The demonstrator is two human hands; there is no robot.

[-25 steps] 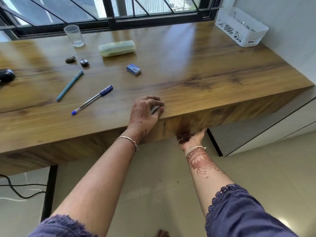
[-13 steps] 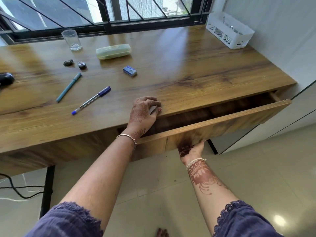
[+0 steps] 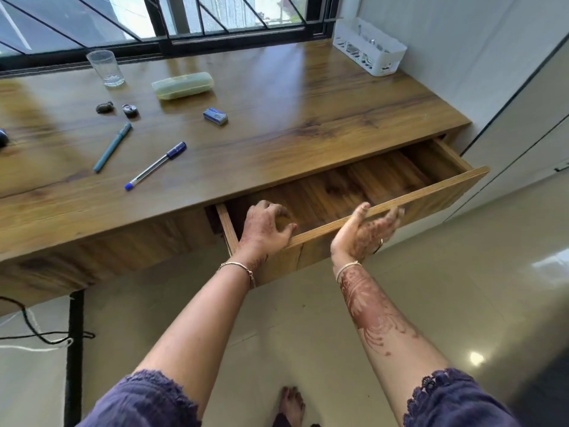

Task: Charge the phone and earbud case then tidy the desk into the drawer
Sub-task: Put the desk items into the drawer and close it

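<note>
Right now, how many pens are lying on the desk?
2: a teal pen on the desk, left side; a blue-capped pen just right of it, nearer the front edge. Others may lie off-frame left.

A home study corner: a wooden tabletop (image 3: 308,97) sat beneath a barred window (image 3: 154,23), pens (image 3: 155,165) scattered, floor (image 3: 308,334) tiled.

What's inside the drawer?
Bare wooden floor of the drawer, with the left hand reaching in. Its rear is under the desktop, and the hand covers a patch.

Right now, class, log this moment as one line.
drawer: open | left hand: over drawer front | right hand: palm up, empty
</note>
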